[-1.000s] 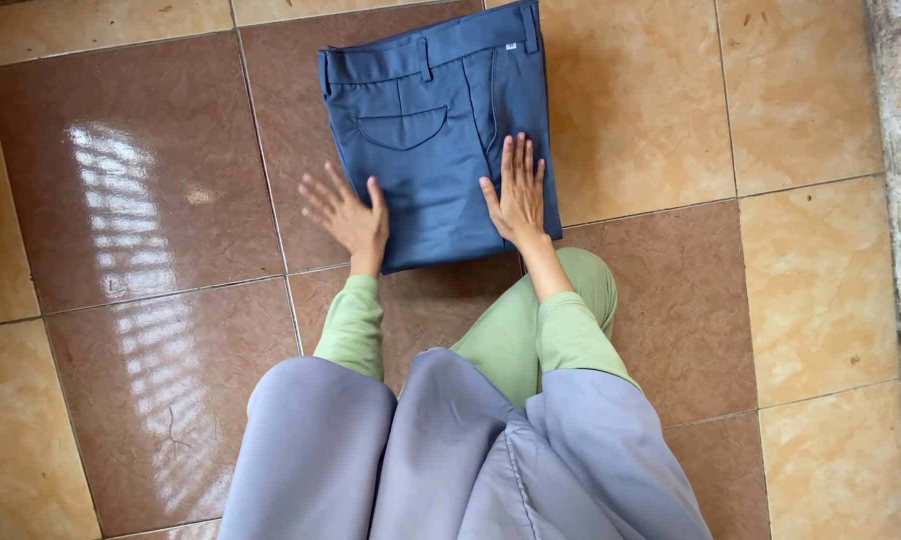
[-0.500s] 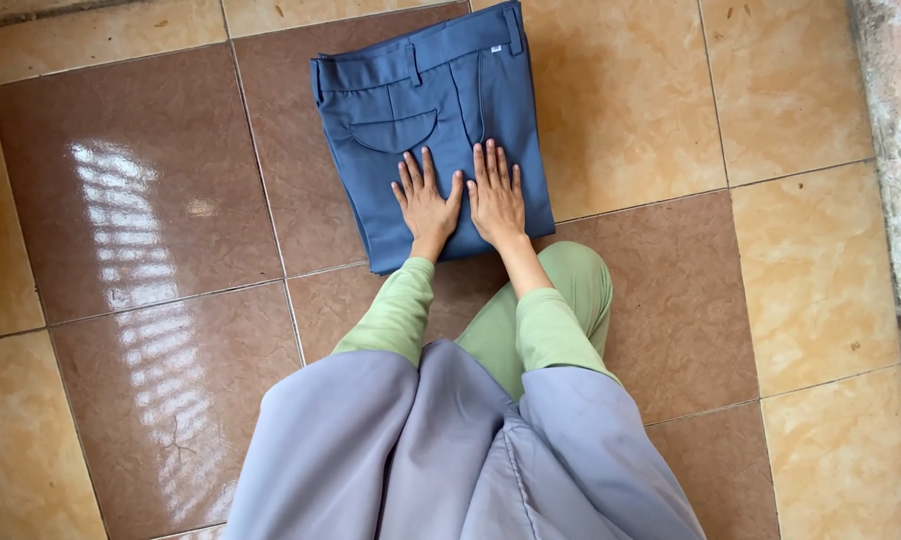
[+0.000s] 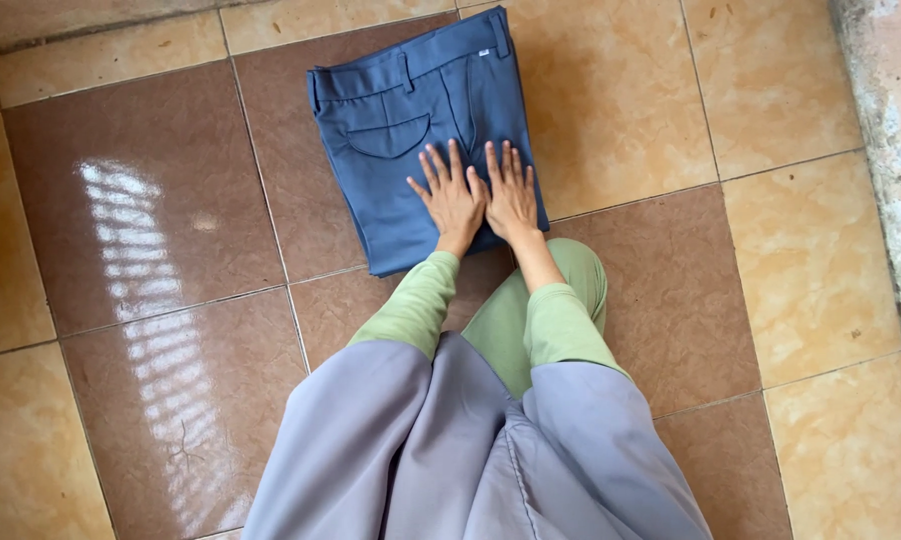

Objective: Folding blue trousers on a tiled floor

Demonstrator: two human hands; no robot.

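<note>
Trouser legs [image 3: 426,150] folded underneath, hidden

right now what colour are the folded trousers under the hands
The folded trousers are a plain dark blue, with no pattern. The head view shows it, the only view here.

Folded trousers [image 3: 411,140] plain blue; sleeves [image 3: 561,320] green; floor tiles [image 3: 151,210] brown and beige.
</note>
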